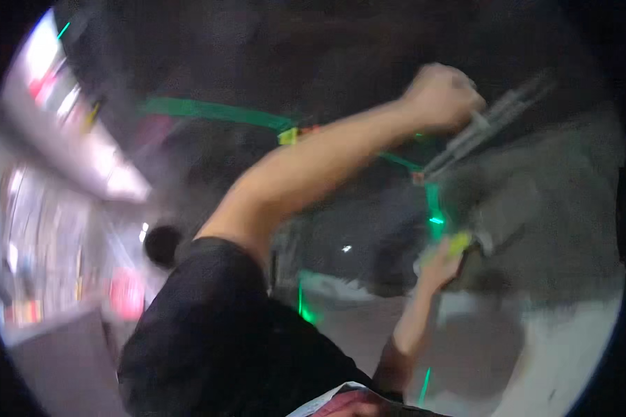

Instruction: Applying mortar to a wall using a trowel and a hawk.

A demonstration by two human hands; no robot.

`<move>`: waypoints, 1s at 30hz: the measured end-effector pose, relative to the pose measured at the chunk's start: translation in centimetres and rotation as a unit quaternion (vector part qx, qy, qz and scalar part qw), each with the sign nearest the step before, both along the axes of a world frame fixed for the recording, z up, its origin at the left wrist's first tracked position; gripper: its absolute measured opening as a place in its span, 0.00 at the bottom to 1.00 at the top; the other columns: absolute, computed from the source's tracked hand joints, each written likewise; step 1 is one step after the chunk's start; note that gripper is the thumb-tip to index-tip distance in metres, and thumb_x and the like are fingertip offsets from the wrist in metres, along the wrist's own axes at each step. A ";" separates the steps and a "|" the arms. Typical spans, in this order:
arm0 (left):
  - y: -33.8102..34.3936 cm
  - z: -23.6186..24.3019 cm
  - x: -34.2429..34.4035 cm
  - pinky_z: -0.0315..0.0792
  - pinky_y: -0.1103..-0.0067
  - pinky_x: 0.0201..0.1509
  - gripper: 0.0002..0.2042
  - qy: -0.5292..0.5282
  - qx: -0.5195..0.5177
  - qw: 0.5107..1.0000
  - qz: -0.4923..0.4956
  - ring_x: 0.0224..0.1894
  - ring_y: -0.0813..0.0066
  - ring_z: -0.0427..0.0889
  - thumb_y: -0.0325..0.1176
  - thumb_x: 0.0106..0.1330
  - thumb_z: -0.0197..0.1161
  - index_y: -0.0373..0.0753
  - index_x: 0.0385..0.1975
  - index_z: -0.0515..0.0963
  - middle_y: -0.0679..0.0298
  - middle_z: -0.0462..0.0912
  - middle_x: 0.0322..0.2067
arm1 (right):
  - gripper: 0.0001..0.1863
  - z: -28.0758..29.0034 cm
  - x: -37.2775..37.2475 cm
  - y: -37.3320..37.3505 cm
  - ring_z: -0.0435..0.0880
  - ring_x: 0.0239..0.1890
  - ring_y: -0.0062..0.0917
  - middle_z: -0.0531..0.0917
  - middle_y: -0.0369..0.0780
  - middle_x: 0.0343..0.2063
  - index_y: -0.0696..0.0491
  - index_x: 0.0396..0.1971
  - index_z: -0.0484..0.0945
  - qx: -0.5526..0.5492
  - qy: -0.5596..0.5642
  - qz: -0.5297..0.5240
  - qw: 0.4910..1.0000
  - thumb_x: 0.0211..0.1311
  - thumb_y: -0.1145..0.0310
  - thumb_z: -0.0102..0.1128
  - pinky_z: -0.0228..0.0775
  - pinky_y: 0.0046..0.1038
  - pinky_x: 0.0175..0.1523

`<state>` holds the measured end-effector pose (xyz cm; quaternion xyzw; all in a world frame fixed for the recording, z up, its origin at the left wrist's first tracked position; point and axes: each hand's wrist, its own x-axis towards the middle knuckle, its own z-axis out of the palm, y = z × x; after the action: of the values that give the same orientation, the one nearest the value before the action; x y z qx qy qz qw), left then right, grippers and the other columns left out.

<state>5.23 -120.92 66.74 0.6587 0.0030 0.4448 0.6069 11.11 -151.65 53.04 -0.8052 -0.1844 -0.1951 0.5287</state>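
Observation:
My left arm, in a black short sleeve, reaches up and across to the right. At its end my left hand point(444, 97) is closed in a fist beside a long grey slotted strip point(459, 142) on the dark surface. The fingers curl toward the strip, and what they grip, if anything, is hidden. Lower right, my right hand point(437, 270) is wrapped round a yellow-green and black object point(458, 244), blurred by motion, its kind unclear. A small yellow piece point(288, 136) shows just behind my left forearm, next to an orange one.
A dark, grey-smeared surface point(292, 55) fills the upper view. A green band point(215, 111) crosses it, and bright green light lines point(435, 208) show in several places. A round black object point(163, 246) sits left of my sleeve. Blurred bright shapes and a red object point(126, 293) lie far left.

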 end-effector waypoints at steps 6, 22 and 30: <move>-5.7 -28.3 -12.2 0.61 0.76 0.28 0.10 -0.003 -0.248 0.967 -0.059 0.21 0.78 0.63 0.30 0.63 0.54 0.37 0.19 0.70 0.70 0.70 0.17 | 0.12 -16.9 -9.1 -5.5 0.78 0.26 0.36 0.81 0.48 0.28 0.60 0.36 0.79 -0.425 -0.130 0.057 0.894 0.64 0.65 0.63 0.72 0.34 0.35; -24.2 -64.7 -74.9 0.71 0.70 0.61 0.19 -0.324 -0.649 0.654 0.215 0.51 0.71 0.79 0.45 0.76 0.47 0.47 0.62 0.71 0.64 0.80 0.51 | 0.17 -41.0 -24.3 1.8 0.74 0.19 0.41 0.79 0.46 0.18 0.58 0.28 0.78 -0.438 0.170 0.504 0.725 0.59 0.57 0.66 0.68 0.39 0.28; -27.2 -66.8 -79.7 0.59 0.60 0.73 0.31 0.156 -0.476 0.698 0.513 0.69 0.59 0.63 0.53 0.73 0.52 0.46 0.71 0.59 0.56 0.65 0.68 | 0.20 -46.1 -33.0 10.9 0.81 0.29 0.48 0.84 0.50 0.28 0.58 0.34 0.80 -0.509 0.189 0.555 0.630 0.61 0.52 0.62 0.72 0.41 0.35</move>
<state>-74.45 -148.15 -0.09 0.2387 0.6461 0.5170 0.5082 -21.93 -140.71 6.99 -0.7112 -0.5625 0.4163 0.0666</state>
